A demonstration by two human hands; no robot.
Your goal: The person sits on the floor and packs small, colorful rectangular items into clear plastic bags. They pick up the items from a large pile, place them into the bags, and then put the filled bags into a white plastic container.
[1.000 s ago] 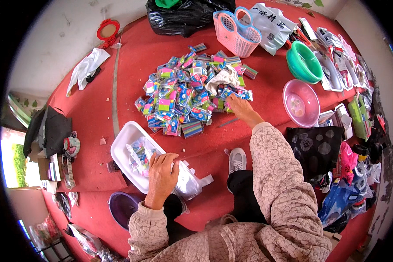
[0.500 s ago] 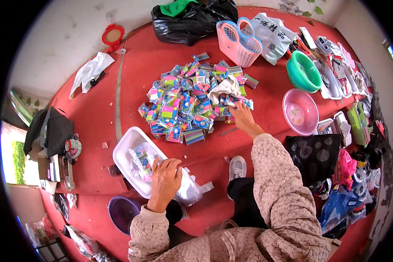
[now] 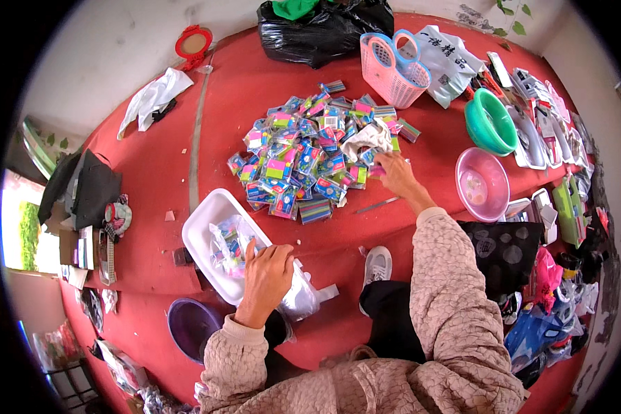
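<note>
Your right hand's fingers (image 3: 386, 164) curl onto a small packet at the near edge of the pile of colourful packets (image 3: 310, 155); whether they grip it, I cannot tell. Your left hand (image 3: 265, 272) rests spread on the clear bag (image 3: 255, 262) in the white tray (image 3: 203, 231). You look mid-sorting: next, carry one packet across the open red surface (image 3: 345, 241) between pile and tray, clear of the pink bowl (image 3: 483, 185).

Lots of bright colours on a red floor mat (image 3: 269, 83).

Small flat packets (image 3: 310, 155) in blue, pink, green and yellow, all heaped up. White plastic tub (image 3: 203, 231) with a clear shiny bag (image 3: 300, 297). Pink plastic basket (image 3: 391, 72) with blue handles. Round green bowl (image 3: 490, 121), see-through pink bowl (image 3: 483, 183), purple bucket (image 3: 190, 328). Shiny black bag (image 3: 324, 31). Pale pink sleeves (image 3: 448, 276) with a crackly pattern. White shoe (image 3: 377, 263).
</note>
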